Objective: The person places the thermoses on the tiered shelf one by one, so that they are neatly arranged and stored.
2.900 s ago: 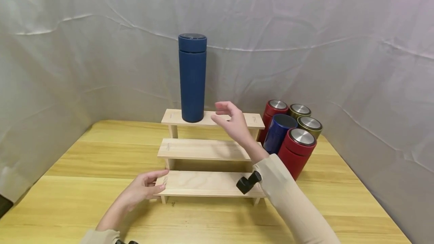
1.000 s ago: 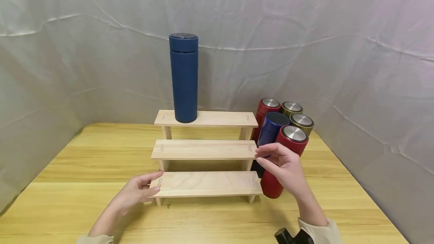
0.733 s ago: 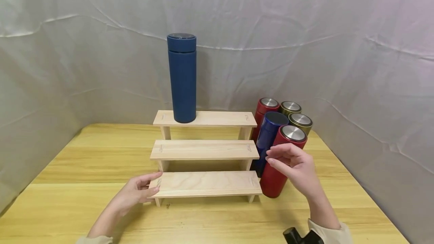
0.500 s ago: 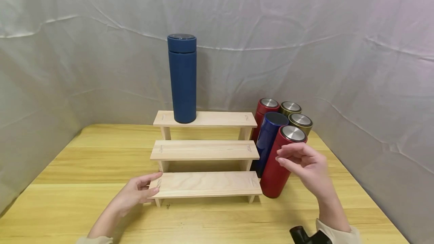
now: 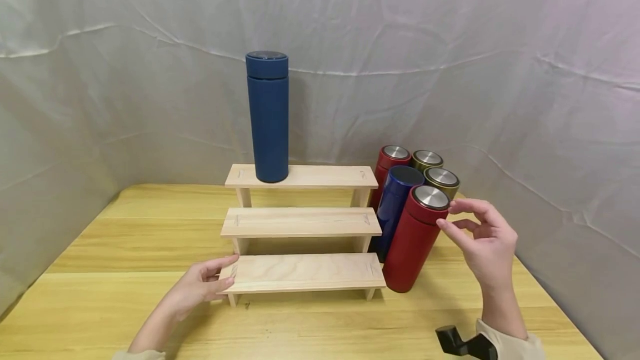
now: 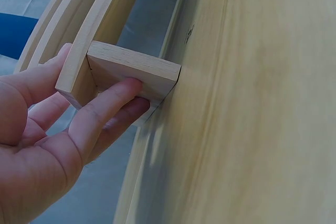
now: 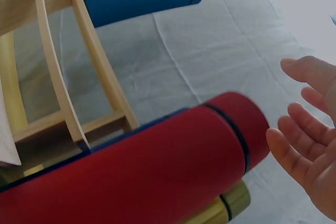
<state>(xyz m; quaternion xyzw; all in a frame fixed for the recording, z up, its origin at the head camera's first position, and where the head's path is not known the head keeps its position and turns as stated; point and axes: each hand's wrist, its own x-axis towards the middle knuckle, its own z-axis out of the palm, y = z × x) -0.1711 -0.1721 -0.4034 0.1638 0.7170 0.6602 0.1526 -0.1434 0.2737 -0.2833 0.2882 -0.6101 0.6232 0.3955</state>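
Note:
A three-step wooden display stand [image 5: 300, 272] stands on the table. My left hand [image 5: 196, 288] holds the left end of its lowest step, the fingers [image 6: 107, 106] reaching beneath against the side leg. Upright on the top step, toward its left, is a tall dark blue thermos [image 5: 268, 121]. My right hand [image 5: 489, 240] hovers at the lid of the front red thermos [image 5: 411, 246], its fingers loosely bent and apart from one another; the right wrist view shows nothing between them. Whether a fingertip touches the lid I cannot tell.
Behind the front red thermos stand a shiny blue thermos [image 5: 395, 204], another red thermos [image 5: 387, 171] and two gold-green ones, including the nearer gold-green thermos [image 5: 442, 178]. A grey cloth [image 5: 350, 43] hangs behind the yellow wood table [image 5: 150, 238].
From over the top step my right hand has come down and moved right, past the front red thermos to its lid's right side. My left hand stays on the stand.

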